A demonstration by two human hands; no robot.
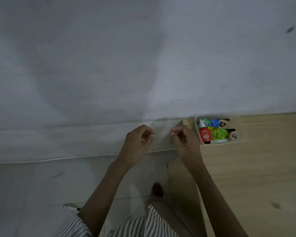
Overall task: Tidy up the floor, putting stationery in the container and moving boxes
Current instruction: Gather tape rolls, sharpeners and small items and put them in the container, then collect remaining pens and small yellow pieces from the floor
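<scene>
Head view, looking down.

- The left hand (138,144) is hovering in front of the pale band at the foot of the wall (109,57), fingers curling inward toward the thumb.
- The right hand (184,141) is hovering just beside it, fingers curling the same way; the two hands are sitting close together but apart.
- A faint see-through shape is showing between and below the hands. The picture is too blurred to tell what it is, or whether either hand is pinching it.
- The container (241,134), a pale open tub, is sitting on the wooden surface (256,168), close against the wall and just to the right of the right hand.
- Inside the container: a red bottle (205,134) is lying at the left side, green pieces (219,134) are filling the middle, a blue piece (214,123) is sitting toward the wall side, and two pale rolls (233,135) are lying at the right side. Further detail is too blurred to tell.
- A pen (72,206), white with a dark tip, is lying on the grey tiled floor (24,185), well apart from the container, beside the left forearm.
- One foot (157,189) is showing between the forearms.
- Striped clothing (143,226) is filling the bottom edge.
</scene>
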